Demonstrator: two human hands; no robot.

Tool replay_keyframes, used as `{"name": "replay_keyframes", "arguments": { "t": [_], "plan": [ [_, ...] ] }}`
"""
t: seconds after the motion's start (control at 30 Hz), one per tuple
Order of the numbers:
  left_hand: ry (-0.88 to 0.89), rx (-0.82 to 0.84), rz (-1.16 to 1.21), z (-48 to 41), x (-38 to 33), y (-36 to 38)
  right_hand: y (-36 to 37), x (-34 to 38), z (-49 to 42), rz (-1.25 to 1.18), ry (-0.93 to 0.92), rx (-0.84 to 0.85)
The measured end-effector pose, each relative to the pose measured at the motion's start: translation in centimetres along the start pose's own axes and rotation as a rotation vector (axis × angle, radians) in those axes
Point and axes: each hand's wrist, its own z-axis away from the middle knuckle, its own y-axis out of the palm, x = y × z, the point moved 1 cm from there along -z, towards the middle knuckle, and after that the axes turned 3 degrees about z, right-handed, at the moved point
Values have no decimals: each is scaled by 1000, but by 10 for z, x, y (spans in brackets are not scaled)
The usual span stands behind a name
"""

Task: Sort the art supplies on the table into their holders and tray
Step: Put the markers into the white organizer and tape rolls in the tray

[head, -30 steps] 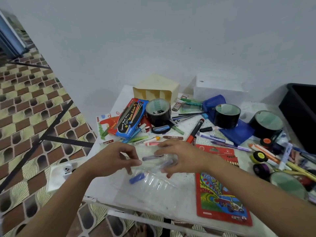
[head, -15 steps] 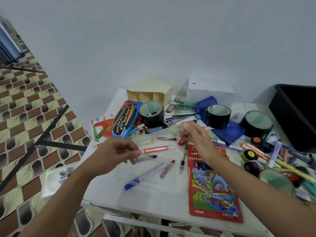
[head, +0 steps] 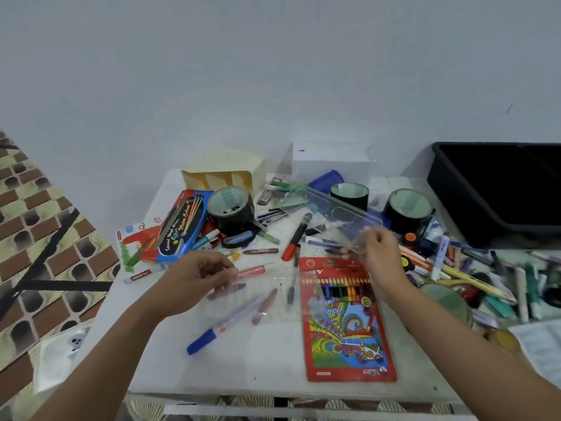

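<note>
two grips worked: my right grip (head: 379, 253) pinched the clear lid (head: 343, 214) aloft, my left grip (head: 200, 275) pinched the clear tray (head: 282, 281) on the tabletop (head: 243, 360); tray opened, i judged loose pens (head: 296, 235) should go in next

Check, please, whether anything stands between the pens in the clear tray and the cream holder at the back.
Yes. A black tape roll and a blue box sit right in front of the cream holder, between it and the clear tray with its pens. Lifting the pens over them would probably work.
</note>
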Motion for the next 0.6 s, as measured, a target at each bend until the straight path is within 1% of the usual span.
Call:
{"name": "replay_keyframes", "arguments": {
  "t": [0.03, 0.07, 0.1, 0.13, 0.2, 0.23, 0.27, 0.3, 0.37, 0.43, 0.5, 0.57, 0.6],
  "plan": [
    [-8, 16, -12, -2, -1, 2, -2, -1, 0, -28, 24, 23],
    [-19, 30, -19, -3, -1, 3, -3, -1, 1, 20, 34, 41],
    [-29, 42, -24, -4, -3, 5, -5, -2, 1, 139, 25, 48],
    [-36, 52, -31, -4, -4, 7, -8, -2, 1, 312, -10, 41],
    [-34, 58, -60, -5, -6, 10, -12, -1, 2, 717, -147, -8],
    [-33, 52, -78, -6, -6, 11, -13, 0, 3, 871, -217, -24],
    [-36, 46, -88, -6, -6, 12, -12, 1, 5, 968, -273, -39],
    [-40, 44, -88, -5, -5, 13, -10, 4, 8, 1014, -325, -56],
    [-50, 49, -80, -4, -4, 14, -4, 11, 15, 1000, -447, -47],
    [-44, 47, -78, -1, -4, 15, 7, 15, 21, 870, -559, 86],
    [-30, 33, -78, 2, -4, 14, 21, 16, 30, 777, -628, 319],
    [-21, 20, -78, 6, -4, 14, 36, 12, 39, 840, -698, 525],
    [-19, 15, -74, 8, -5, 15, 42, 7, 41, 887, -722, 594]
  ]
}}
